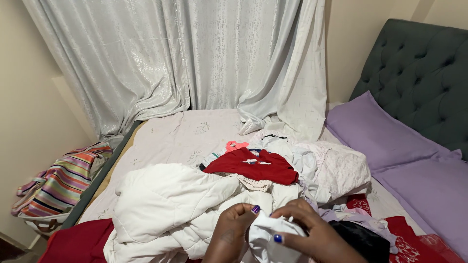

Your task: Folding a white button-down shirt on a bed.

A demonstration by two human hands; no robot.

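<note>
Head view shows both hands at the bottom edge, closed together on a small white cloth item [267,234]: the left hand [231,234] pinches its left side, the right hand [312,234] its top, each grip clamped on fabric. It sits between them, above the crumpled white quilted duvet [165,204] on the bed [170,136]; a red shirt [253,166] lies beyond.

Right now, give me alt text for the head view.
Both hands, left and right, grip a small white cloth over a bed heaped with laundry: a white quilt, a red top. Purple pillows lie right; grey curtains hang behind.
</note>
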